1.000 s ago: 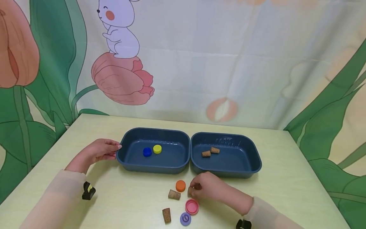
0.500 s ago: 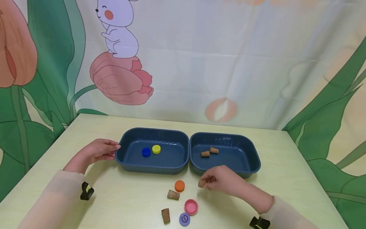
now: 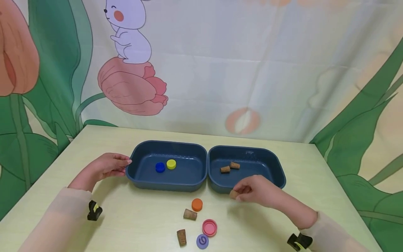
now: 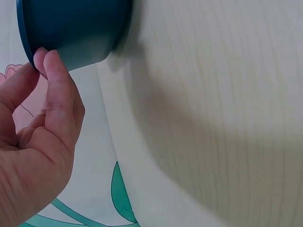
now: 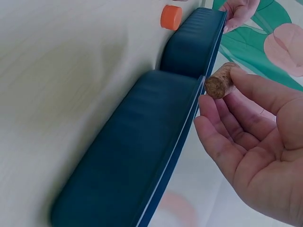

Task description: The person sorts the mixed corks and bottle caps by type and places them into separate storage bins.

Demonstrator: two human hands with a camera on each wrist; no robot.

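Observation:
My right hand [image 3: 259, 190] pinches a cork [image 3: 233, 194] between thumb and fingertips, over the near rim of the right dark blue tray [image 3: 274, 164]. In the right wrist view the cork [image 5: 220, 81] shows its round end near the tray's edge. Two more corks [image 3: 230, 168] lie inside that tray. At the far left my left hand [image 3: 108, 166] holds the left dark blue tray [image 3: 189, 171] by its end; the left wrist view has its fingertips at the rim. This tray contains a blue cap [image 3: 160, 167] and a yellow cap [image 3: 171, 164].
In front of the trays, an orange cap [image 3: 197, 204] lies beside a cork [image 3: 190, 214]. Closer to me are a pink cap [image 3: 209, 228], a purple cap [image 3: 202, 241] and another cork [image 3: 181, 237]. Behind the table [image 3: 126, 217] hangs a printed curtain [image 3: 201, 87].
My right hand has lifted the cork from beside the orange cap and carried it right and away from me, to the right tray's near rim. The left hand has stayed at its tray.

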